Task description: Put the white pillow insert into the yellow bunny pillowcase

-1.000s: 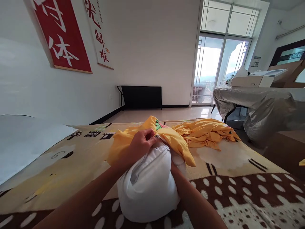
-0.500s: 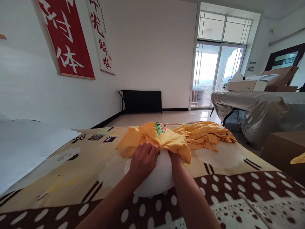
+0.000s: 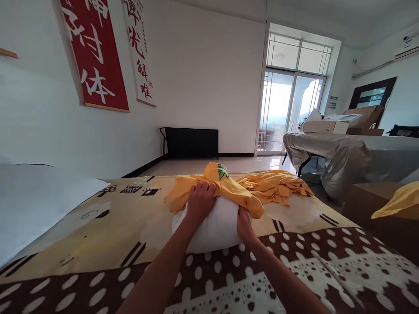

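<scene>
A plump white pillow (image 3: 216, 231) lies on the patterned blanket in front of me. Its far end is covered by a yellow fabric cover (image 3: 235, 192) bearing a green and pink print. Curled fingers of my left hand (image 3: 200, 200) press the cover's near edge against the pillow's top left. At the pillow's right side, my right hand (image 3: 246, 224) is closed around the white bulge, its fingertips partly hidden under the cover. Just beyond, to the right, lies a crumpled heap of more yellow fabric (image 3: 278, 185).
The brown and beige blanket (image 3: 131, 231) spreads beneath everything. A white sheet-like surface (image 3: 39, 205) is at left. To the right stand a cardboard box (image 3: 360, 205) with yellow fabric (image 3: 401, 203) over it and a plastic-covered table (image 3: 347, 152) carrying boxes.
The cover's printed part has bunched higher, and more of the pillow's right side shows. My right hand has come out from under the cover somewhat. The view has turned slightly right.
</scene>
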### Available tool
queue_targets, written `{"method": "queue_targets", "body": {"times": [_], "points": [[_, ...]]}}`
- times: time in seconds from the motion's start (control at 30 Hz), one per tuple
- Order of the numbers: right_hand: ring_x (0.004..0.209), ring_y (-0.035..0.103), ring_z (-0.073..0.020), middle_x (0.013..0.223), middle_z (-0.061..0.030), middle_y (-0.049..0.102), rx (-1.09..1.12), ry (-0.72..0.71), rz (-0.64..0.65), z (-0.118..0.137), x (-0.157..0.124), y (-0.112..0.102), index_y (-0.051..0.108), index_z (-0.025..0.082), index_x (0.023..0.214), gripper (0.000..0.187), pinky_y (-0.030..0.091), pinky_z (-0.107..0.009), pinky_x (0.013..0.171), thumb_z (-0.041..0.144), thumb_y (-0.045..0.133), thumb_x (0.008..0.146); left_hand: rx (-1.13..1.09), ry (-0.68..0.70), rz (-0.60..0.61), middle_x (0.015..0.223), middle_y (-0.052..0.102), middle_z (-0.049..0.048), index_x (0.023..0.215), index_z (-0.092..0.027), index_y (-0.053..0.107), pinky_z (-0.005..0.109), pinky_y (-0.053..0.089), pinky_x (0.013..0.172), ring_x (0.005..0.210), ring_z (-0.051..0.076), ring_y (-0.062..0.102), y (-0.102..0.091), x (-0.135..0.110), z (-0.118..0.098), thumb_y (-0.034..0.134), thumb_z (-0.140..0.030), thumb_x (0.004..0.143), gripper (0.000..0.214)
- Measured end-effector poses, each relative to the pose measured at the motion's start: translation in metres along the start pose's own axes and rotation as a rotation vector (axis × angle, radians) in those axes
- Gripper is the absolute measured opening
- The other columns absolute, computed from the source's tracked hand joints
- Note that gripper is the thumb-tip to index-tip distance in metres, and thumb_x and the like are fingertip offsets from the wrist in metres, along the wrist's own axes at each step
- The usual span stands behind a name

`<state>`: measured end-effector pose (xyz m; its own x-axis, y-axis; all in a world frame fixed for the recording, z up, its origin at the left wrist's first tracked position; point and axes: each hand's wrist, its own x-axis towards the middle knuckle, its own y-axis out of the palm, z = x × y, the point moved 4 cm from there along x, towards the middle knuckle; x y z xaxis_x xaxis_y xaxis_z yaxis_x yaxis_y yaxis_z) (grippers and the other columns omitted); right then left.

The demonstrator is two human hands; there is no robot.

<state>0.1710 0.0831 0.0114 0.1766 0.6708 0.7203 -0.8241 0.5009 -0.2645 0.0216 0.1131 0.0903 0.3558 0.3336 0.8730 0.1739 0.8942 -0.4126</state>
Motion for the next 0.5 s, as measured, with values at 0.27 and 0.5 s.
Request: {"method": "queue_targets", "body": {"times": [0.27, 0.5], "points": [[0.14, 0.012, -0.0432, 0.152, -0.0242, 0.021, -0.624, -0.376, 0.171, 0.087, -0.052, -0.001, 0.029, 0.01, 0.146, 0.084, 0.018, -0.063, 0.107, 0.044, 0.061, 0.077, -0.125, -0.058, -0.052, 0.069, 0.059, 0.0027, 0.072, -0.02, 0.055, 0.029, 0.035, 0.062, 0.069, 0.019, 0.055, -0.054, 0.039, -0.016, 0.047, -0.006, 0.073, 0.016], [0.129, 0.031, -0.047, 0.138, -0.0311, 0.041, -0.691, -0.377, -0.021, 0.137, 0.01, 0.001, 0.041, 0.002, 0.138, 0.079, 0.017, -0.066, 0.102, 0.054, 0.054, 0.08, -0.099, 0.112, -0.201, 0.06, 0.052, 0.0007, 0.065, -0.02, 0.051, 0.03, 0.029, 0.055, 0.058, 0.017, 0.049, -0.128, 0.069, -0.034, 0.052, -0.009, 0.073, 0.013]]}}
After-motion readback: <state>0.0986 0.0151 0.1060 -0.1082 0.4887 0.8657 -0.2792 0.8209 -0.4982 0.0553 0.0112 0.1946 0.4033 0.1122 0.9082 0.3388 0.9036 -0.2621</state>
